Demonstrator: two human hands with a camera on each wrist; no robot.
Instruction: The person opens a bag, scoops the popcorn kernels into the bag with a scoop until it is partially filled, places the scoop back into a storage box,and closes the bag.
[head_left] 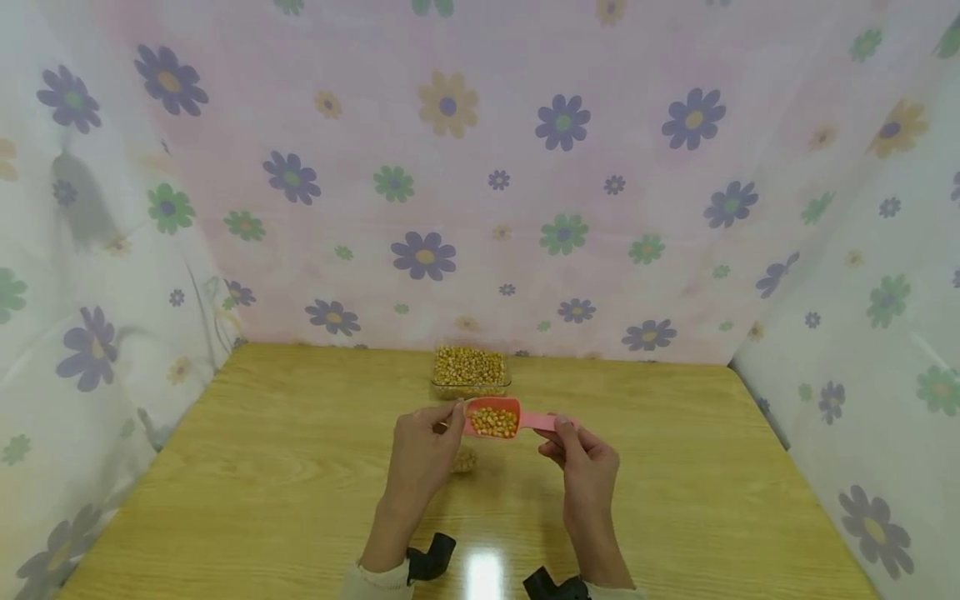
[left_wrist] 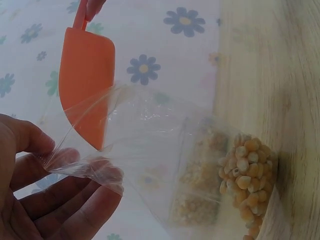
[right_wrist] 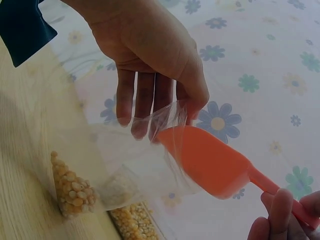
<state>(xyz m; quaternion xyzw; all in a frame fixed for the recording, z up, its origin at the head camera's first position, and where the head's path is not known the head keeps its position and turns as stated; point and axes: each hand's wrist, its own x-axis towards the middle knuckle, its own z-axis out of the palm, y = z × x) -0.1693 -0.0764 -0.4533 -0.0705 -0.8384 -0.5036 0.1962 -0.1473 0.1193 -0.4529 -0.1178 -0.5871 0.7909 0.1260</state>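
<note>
My left hand (head_left: pixel 426 450) pinches the rim of a clear plastic bag (left_wrist: pixel 145 120) between thumb and fingers. Corn kernels (left_wrist: pixel 248 172) fill the bag's bottom corner, low over the table. In my right hand (head_left: pixel 588 467) is the handle of a coral-pink scoop (head_left: pixel 512 404), held level between thumb and fingers. Yellow corn kernels (head_left: pixel 493 422) lie in the scoop's bowl in the head view. The scoop's tip reaches into the bag's mouth beside my left fingers, as the right wrist view shows.
Behind the hands, near the table's back edge, stands a clear rectangular container (head_left: pixel 471 388) full of corn kernels. The wood-grain table (head_left: pixel 300 467) is bounded at the back and sides by flower-print cloth (head_left: pixel 480 200). A dark wrist camera mount (head_left: pixel 431 557) sits on the left wrist.
</note>
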